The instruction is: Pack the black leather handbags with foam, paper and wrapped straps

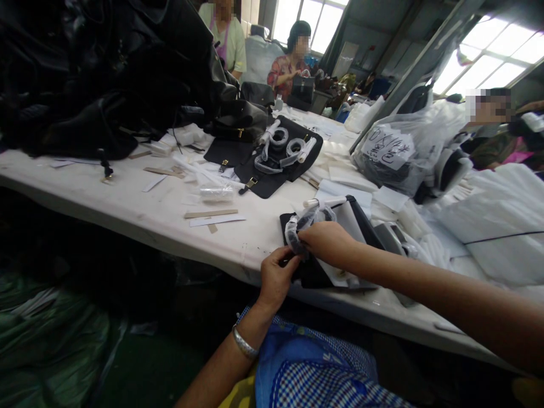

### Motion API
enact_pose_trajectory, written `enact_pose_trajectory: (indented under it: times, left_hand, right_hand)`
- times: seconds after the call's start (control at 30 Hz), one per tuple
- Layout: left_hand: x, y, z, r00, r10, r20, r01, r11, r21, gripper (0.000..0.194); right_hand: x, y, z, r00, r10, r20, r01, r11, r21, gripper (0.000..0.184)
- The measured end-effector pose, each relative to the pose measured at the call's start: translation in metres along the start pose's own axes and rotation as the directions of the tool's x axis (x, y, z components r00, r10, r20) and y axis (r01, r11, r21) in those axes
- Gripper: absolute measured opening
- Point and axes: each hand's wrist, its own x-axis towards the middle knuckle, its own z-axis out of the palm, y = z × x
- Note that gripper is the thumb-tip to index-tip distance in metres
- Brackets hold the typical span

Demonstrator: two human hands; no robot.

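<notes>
My left hand (277,277) pinches the lower end of a black bag strap wrapped in clear plastic (306,221), just off the table's front edge. My right hand (326,240) is closed over the same strap from above, where it loops up. Under the strap lies a flat black bag piece (315,271) with white paper (351,218) on it. A silver bracelet (245,343) sits on my left wrist.
A long white table (127,204) carries paper strips, a clear roll (216,192), black bag flaps with wrapped straps (280,148), a heap of black bags (97,73) at left and a plastic sack (399,148) at right. Three people are at the far end and right.
</notes>
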Motion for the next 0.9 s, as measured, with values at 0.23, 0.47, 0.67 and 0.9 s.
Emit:
enact_pose_trajectory:
  times: [0.23,0.47,0.67,0.9]
  left_hand:
    - [-0.002,0.007,0.003,0.985,0.164,-0.057,-0.148,0.964,0.22,0.016]
    - [-0.002,0.007,0.002,0.971,0.237,-0.034,-0.208,0.907,0.367,0.011]
    - [-0.005,0.005,0.002,0.915,0.397,-0.068,-0.317,0.814,0.487,0.013]
    - [-0.001,0.006,0.001,0.913,0.409,-0.009,-0.341,0.773,0.534,0.015]
  right_hand:
    - [-0.011,0.017,0.006,0.997,-0.08,0.019,0.079,0.996,0.031,0.031]
    - [-0.004,0.007,0.007,0.999,0.038,0.01,-0.038,0.999,0.029,0.022]
    - [-0.003,0.012,0.02,0.992,0.049,-0.113,-0.039,0.995,0.087,0.021]
    - [-0.009,0.029,0.019,0.99,-0.108,-0.087,0.124,0.973,0.193,0.029]
